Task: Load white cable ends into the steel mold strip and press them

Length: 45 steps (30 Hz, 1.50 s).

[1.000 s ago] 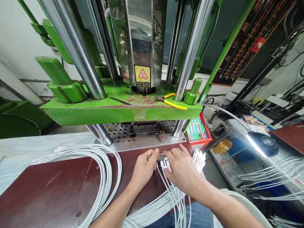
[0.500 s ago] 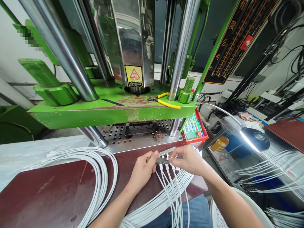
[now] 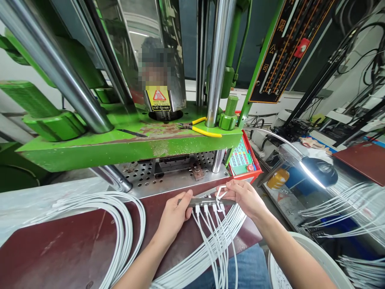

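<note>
nearest the viewer, a bundle of thin white cables [image 3: 219, 245] fans up from the lap edge of the dark red-brown desk [image 3: 60, 245], soft and limp, light in the hand, likely to sag and tangle if lifted by the cord. their white moulded plug ends [image 3: 207, 208] hang in a row from a slim grey metal bar [image 3: 207, 200] held level just above the desk. the left hand [image 3: 173, 216] pinches the bar's left end, its grip clenched on the bar with thumb on top. the right hand [image 3: 243, 196] holds the bar's right end and pinches a small white plastic strip [image 3: 221, 192] just above it, so its grip is closed too. the bar looks stiff and thin; the two ends seem the safest places to hold it, since the plugs may slip out if it tilts. to the left lies a second loop of white cables [image 3: 120, 216]. beyond stands a green press machine [image 3: 120, 146] with steel columns, yellow-handled pliers [image 3: 200, 127] on its plate, and a lit desk lamp [image 3: 319, 172] at right.
</note>
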{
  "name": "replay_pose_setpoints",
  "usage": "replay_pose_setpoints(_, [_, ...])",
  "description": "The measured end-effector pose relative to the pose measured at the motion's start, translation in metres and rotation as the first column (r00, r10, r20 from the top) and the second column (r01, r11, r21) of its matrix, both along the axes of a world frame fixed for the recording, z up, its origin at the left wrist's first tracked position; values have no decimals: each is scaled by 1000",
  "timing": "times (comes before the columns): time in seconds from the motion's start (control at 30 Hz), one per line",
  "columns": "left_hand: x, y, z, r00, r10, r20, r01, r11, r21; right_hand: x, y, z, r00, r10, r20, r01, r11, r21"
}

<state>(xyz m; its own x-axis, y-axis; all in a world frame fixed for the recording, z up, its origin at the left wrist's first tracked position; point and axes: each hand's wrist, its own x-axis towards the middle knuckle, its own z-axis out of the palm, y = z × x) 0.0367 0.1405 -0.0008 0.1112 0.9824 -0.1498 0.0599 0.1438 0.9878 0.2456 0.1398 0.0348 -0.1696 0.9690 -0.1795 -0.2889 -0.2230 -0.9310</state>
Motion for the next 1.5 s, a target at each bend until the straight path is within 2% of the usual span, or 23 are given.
replay_pose_setpoints(0.13, [0, 1, 0, 998, -10, 56, 12, 999, -33, -1, -7, -2, 1000, -5, -9, 5, 995, 96])
replay_pose_setpoints(0.37, [-1, 3, -2, 991, 0, 137, 8, 999, -52, -4, -18, -6, 994, -48, 103, 14, 953, 304])
replay_pose_setpoints(0.43, [-1, 4, -4, 988, 12, 157, -1, 998, -70, -3, -20, 0, 990, -86, 114, 47, 949, 312])
replay_pose_setpoints(0.5, [-2, 5, -7, 986, 34, 164, -15, 993, -113, 2, -22, 13, 976, -195, 98, 151, 928, 341])
replay_pose_setpoints(0.57, [-2, 7, -10, 988, 59, 141, -37, 987, -156, 9, -24, 32, 947, -312, 71, 248, 856, 455])
replay_pose_setpoints(0.6, [-3, 7, -11, 990, 70, 125, -49, 985, -164, 14, -26, 41, 936, -343, 77, 249, 803, 542])
replay_pose_setpoints(0.67, [-3, 7, -11, 991, 79, 111, -61, 986, -152, 27, -31, 55, 910, -384, 160, 172, 698, 696])
replay_pose_setpoints(0.7, [-3, 6, -10, 990, 78, 114, -62, 988, -140, 35, -35, 59, 887, -396, 237, 104, 673, 732])
replay_pose_setpoints(0.73, [-2, 6, -9, 990, 80, 120, -64, 990, -128, 45, -40, 59, 850, -409, 332, 36, 674, 738])
replay_pose_setpoints(0.8, [-2, 4, -5, 989, 77, 125, -63, 992, -110, 71, -56, 48, 729, -425, 537, -66, 737, 673])
replay_pose_setpoints(0.9, [-2, 1, -1, 992, 52, 117, -39, 993, -108, 129, -90, 12, 456, -401, 794, -73, 873, 483])
replay_pose_setpoints(0.97, [-1, -1, 0, 994, 34, 106, -22, 994, -111, 176, -117, -21, 273, -231, 934, -65, 964, 257])
replay_pose_setpoints(1.0, [-1, -1, -1, 995, 29, 97, -19, 994, -107, 197, -130, -37, 181, -85, 980, -60, 993, 98])
replay_pose_setpoints(1.03, [0, -2, -1, 996, 24, 84, -16, 995, -96, 215, -141, -50, 75, 95, 993, -24, 995, -93])
replay_pose_setpoints(1.07, [0, -2, -2, 998, 15, 69, -10, 997, -82, 228, -150, -61, -36, 251, 967, 63, 967, -249])
replay_pose_setpoints(1.1, [1, -3, -2, 999, 4, 48, 0, 998, -67, 235, -156, -68, -95, 319, 943, 123, 944, -307])
replay_pose_setpoints(1.13, [2, -4, -2, 1000, -11, 23, 12, 999, -53, 235, -157, -70, -101, 327, 940, 145, 939, -311])
replay_pose_setpoints(1.17, [4, -5, -1, 1000, -24, -6, 23, 999, -38, 229, -155, -66, -58, 271, 961, 127, 956, -263])
replay_pose_setpoints(1.23, [8, -9, 4, 997, -52, -65, 51, 999, -15, 200, -138, -46, 121, 69, 990, 3, 998, -70])
replay_pose_setpoints(1.27, [11, -11, 8, 993, -68, -94, 68, 998, -1, 179, -126, -32, 205, -8, 979, -62, 998, 21])
replay_pose_setpoints(1.37, [22, -20, 23, 980, -112, -167, 125, 990, 67, 107, -89, 8, 380, -168, 910, -231, 935, 269])
replay_pose_setpoints(1.43, [28, -24, 33, 975, -131, -181, 152, 982, 111, 63, -70, 23, 443, -176, 879, -324, 883, 340])
replay_pose_setpoints(1.5, [32, -27, 41, 978, -129, -164, 151, 980, 131, 31, -58, 27, 473, -101, 875, -449, 827, 338])
